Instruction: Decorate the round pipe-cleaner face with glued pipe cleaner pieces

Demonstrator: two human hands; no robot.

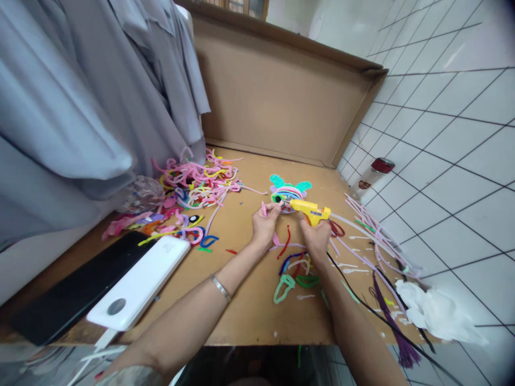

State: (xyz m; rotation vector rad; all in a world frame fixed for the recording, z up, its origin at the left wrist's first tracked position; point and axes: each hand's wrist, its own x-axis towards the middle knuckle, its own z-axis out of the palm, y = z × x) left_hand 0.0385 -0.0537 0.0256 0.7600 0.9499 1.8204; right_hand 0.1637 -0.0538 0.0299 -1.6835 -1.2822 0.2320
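Observation:
My right hand [316, 236] grips a yellow hot glue gun [309, 209], its nozzle pointing left. My left hand [265, 225] is closed on a pink pipe cleaner piece [275, 237], part of which sticks out past the fingers. The nozzle tip is close to my left fingertips; whether they touch I cannot tell. Just behind both hands sits a colourful pipe cleaner figure [290, 188] with turquoise ear-like shapes on top and a black round spot. A glue stick [338, 217] juts from the back of the gun.
Pipe cleaners [201, 179] are heaped at the left. Nearer lie a white power bank [139, 284] and a black slab [80, 289]. At right are a glass bottle [372, 177], lilac pipe cleaners [376, 236], crumpled tissue [434, 311] and a black cord [374, 311]. Cardboard [277, 91] stands behind.

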